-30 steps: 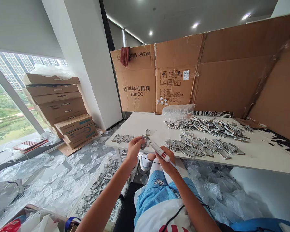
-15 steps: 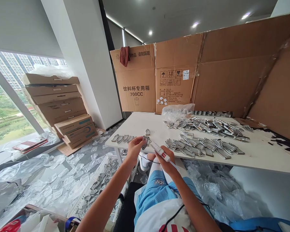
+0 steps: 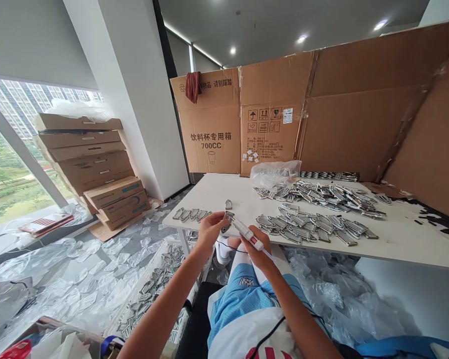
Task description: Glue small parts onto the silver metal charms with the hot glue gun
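Head view shows your left hand [image 3: 209, 230] pinching a small metal piece [image 3: 226, 227] between thumb and fingertips, while your right hand [image 3: 260, 245] is closed around a white tool [image 3: 248, 234], its tip aimed at that piece. Whether tip and metal touch, you can't tell from here; they are at least very close.

The pinch looks like the weak point. It takes only part of the piece, so a sideways push from the tip could twist it, letting the tip skid over the metal or into your left fingertips. Since the piece is by the near edge of the table [image 3: 212, 192], a slip could drop it towards your blue shorts [image 3: 251, 294] or the floor.

Just beyond the pinch lies a single metal piece [image 3: 229, 205], which a forward jerk might knock. To the left of your grip, the row of pieces [image 3: 190, 215] could be nudged by your knuckles. On the other side, the nearer pile [image 3: 314, 228] is close enough to your right hand that a wide swing might catch it.
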`<move>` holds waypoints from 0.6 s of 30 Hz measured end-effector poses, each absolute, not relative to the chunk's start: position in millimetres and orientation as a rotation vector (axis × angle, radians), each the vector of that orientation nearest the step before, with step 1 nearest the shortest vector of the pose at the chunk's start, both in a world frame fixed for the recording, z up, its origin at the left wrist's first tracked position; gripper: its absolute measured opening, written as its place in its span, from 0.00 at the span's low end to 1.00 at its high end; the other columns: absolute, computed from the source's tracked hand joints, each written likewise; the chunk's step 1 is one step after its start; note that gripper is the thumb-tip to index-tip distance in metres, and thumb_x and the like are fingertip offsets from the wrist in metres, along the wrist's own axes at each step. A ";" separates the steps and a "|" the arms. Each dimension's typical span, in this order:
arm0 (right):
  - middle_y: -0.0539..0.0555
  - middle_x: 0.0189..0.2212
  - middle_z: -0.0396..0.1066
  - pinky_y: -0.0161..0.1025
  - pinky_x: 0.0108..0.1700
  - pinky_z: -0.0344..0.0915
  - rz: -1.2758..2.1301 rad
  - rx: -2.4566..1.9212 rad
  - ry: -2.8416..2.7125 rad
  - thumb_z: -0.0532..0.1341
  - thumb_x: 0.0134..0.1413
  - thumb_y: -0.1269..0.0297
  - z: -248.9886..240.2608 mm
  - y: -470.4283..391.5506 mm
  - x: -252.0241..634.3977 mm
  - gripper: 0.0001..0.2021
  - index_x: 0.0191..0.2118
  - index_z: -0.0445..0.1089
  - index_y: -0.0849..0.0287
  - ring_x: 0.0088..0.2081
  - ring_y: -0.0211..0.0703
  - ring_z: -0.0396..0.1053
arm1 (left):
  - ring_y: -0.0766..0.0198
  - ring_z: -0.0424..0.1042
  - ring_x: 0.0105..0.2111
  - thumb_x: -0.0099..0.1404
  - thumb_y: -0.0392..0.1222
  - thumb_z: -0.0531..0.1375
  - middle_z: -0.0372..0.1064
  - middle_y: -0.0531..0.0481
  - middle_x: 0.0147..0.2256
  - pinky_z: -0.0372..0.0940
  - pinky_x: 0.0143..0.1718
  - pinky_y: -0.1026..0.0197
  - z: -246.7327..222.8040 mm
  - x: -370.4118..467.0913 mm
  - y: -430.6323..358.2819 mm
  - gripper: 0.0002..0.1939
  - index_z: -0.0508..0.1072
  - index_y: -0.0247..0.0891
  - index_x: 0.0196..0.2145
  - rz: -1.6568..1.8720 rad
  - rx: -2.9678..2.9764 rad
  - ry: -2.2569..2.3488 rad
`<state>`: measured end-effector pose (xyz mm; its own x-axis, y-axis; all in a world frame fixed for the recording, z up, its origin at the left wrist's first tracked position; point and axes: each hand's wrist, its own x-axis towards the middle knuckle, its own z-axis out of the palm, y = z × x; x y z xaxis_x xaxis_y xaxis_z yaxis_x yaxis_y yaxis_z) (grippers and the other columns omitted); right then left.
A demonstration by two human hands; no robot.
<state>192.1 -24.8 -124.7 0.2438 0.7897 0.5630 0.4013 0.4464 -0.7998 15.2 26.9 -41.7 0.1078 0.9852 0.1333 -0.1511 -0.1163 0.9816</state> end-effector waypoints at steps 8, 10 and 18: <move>0.44 0.23 0.60 0.42 0.33 0.53 0.333 -1.183 -1.364 0.62 0.69 0.48 -125.3 -23.3 192.0 0.22 0.27 0.56 0.50 0.27 0.42 0.60 | 0.51 0.81 0.45 0.49 0.45 0.78 0.87 0.42 0.43 0.72 0.53 0.51 -44.1 14.6 28.2 0.19 0.90 0.41 0.40 1.273 1.249 0.971; 0.45 0.24 0.61 0.42 0.33 0.53 0.319 -1.187 -1.375 0.62 0.68 0.51 -124.7 -23.2 191.6 0.20 0.27 0.56 0.50 0.28 0.42 0.60 | 0.52 0.82 0.45 0.50 0.44 0.78 0.87 0.42 0.42 0.72 0.53 0.51 -43.9 14.8 27.8 0.18 0.89 0.41 0.40 1.279 1.244 0.967; 0.46 0.25 0.62 0.42 0.32 0.52 0.277 -1.173 -1.368 0.62 0.65 0.58 -127.9 -20.8 189.9 0.16 0.27 0.57 0.50 0.28 0.42 0.58 | 0.53 0.82 0.43 0.50 0.43 0.78 0.86 0.42 0.41 0.72 0.50 0.52 -42.4 16.3 23.4 0.18 0.89 0.40 0.40 1.286 1.225 0.967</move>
